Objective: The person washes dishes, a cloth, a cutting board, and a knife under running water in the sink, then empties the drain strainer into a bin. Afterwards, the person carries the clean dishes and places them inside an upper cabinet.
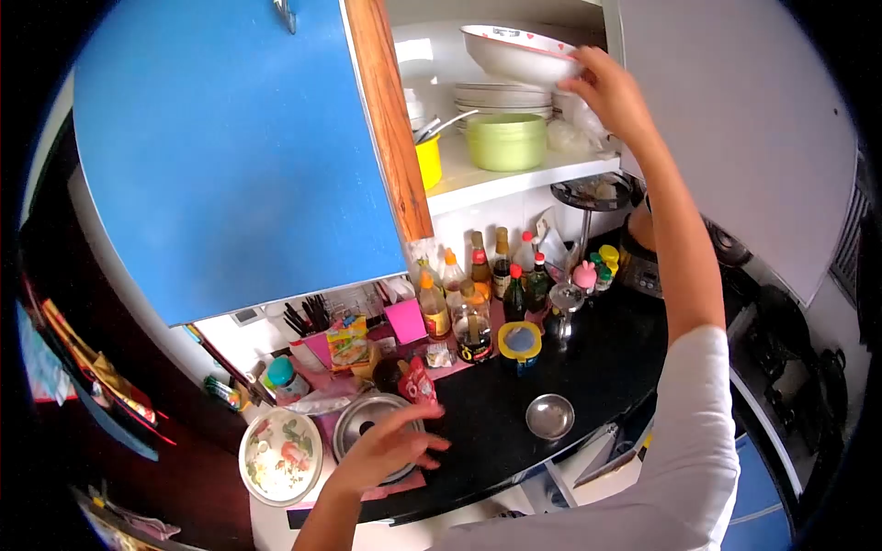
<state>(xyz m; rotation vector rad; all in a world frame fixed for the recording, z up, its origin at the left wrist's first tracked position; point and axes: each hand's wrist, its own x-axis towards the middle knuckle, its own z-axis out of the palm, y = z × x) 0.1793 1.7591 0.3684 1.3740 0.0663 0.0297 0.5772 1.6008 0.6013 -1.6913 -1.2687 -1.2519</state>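
Observation:
My right hand (pixel 606 87) is raised into the open wall cabinet and grips the rim of a white enamel bowl (pixel 514 57) with red marks. The bowl is tilted, above a stack of white plates (pixel 503 95). In front of the plates stands a light green pot (pixel 505 143) on the shelf. Over the counter, my left hand (pixel 390 450) has its fingers apart and holds nothing. Below it is a round metal lid (pixel 354 424), partly hidden by the hand. A small steel bowl (pixel 550 417) sits on the black counter to its right.
A blue cabinet door (pixel 230 156) hangs at left, and a white door (pixel 735 119) stands open at right. Several sauce bottles (pixel 501 264) line the wall. A floral lidded container (pixel 280 456) is at lower left. A yellow holder (pixel 429 162) with utensils stands on the shelf.

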